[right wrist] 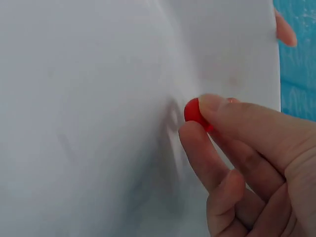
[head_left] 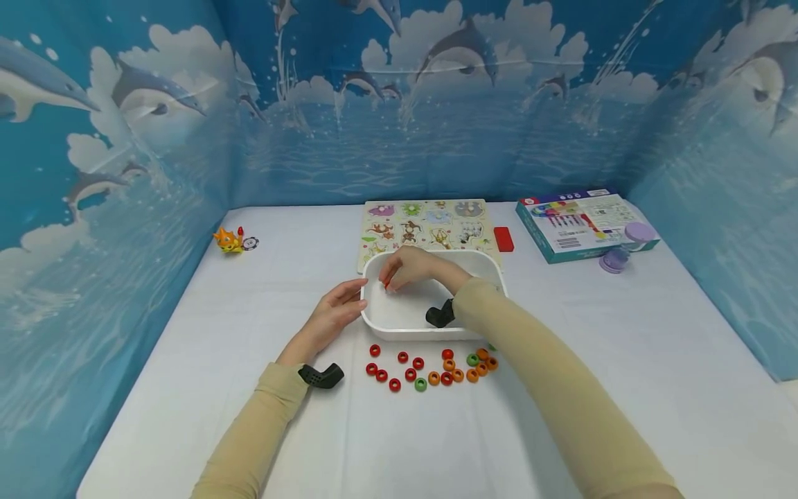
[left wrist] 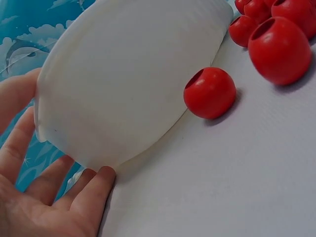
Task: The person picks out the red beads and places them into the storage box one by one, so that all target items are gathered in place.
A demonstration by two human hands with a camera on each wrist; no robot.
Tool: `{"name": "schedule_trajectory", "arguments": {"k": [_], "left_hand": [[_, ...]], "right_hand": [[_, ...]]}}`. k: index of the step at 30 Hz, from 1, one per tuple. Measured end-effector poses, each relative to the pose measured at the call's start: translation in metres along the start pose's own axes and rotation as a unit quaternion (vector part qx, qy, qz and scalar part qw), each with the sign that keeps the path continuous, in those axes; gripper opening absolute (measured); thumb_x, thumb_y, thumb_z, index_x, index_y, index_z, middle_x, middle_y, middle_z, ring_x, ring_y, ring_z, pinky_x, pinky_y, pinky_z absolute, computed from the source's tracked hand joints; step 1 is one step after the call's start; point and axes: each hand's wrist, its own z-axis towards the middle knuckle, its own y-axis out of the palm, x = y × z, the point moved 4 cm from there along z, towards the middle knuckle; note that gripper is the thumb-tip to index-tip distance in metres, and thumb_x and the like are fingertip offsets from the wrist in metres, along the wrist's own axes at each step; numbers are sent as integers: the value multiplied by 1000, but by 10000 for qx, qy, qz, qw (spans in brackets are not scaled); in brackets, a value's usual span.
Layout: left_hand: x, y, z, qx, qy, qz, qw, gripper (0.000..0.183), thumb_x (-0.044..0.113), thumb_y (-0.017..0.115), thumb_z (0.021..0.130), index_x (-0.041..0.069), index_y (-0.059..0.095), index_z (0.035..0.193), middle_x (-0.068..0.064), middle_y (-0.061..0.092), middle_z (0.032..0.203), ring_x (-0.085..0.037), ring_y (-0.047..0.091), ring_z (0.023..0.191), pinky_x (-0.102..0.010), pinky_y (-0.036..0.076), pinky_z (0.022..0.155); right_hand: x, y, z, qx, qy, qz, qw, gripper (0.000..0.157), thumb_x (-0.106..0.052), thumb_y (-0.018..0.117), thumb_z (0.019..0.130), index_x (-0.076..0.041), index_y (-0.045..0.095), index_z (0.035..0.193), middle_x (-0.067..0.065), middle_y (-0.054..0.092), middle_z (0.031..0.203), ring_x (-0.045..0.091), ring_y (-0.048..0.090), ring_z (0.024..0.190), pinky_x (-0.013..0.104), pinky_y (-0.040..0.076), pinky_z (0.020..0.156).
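Inside the white plastic basin [head_left: 430, 334], near its left end, my right hand [head_left: 413, 267] pinches a red bead [right wrist: 193, 111] between thumb and fingertips. The basin floor around it is bare white in the right wrist view. My left hand [head_left: 334, 316] rests against the basin's left end, fingers fairly straight, fingertips at the rim and outer wall in the left wrist view. In front of the basin lie several loose red beads [head_left: 395, 384], orange beads [head_left: 472, 375] and green beads [head_left: 420, 384], round with wide holes.
Behind the basin lies an animal picture board [head_left: 411, 229], with a red block [head_left: 503, 239] beside it. A boxed set [head_left: 582, 229] and a purple-lidded tub [head_left: 614, 260] are at back right. A small orange-yellow toy [head_left: 228, 240] stands at back left.
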Motion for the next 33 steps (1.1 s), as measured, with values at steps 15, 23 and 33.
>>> {"name": "schedule_trajectory", "arguments": {"k": [15,23,33], "left_hand": [[-1,1,0,145,-96,47,9998,49,8,61,84,6,44,129,-6,36,136,-22,30,126,-32,38,95],[-1,1,-1,248,-67,102,9996,45,10,62,83,10,48,126,-7,38,135,-22,31,125,-31,38,95],[0,2,-1,231,-78,55,9997,49,11,64,82,7,46,127,-7,38,135,-22,33,124,-30,39,93]], "right_hand": [[-41,-39,-94,614,-1013,-82,9929,31,-23,66,81,-12,62,110,3,61,107,15,59,86,29,50,73],[-28,6,-177,689,-1442,734,9844,23,-14,66,81,-10,64,104,6,64,98,21,56,57,27,50,53],[14,66,-194,1765,-1349,602,9732,24,-8,67,79,-4,65,103,5,62,66,13,46,42,19,37,38]]}}
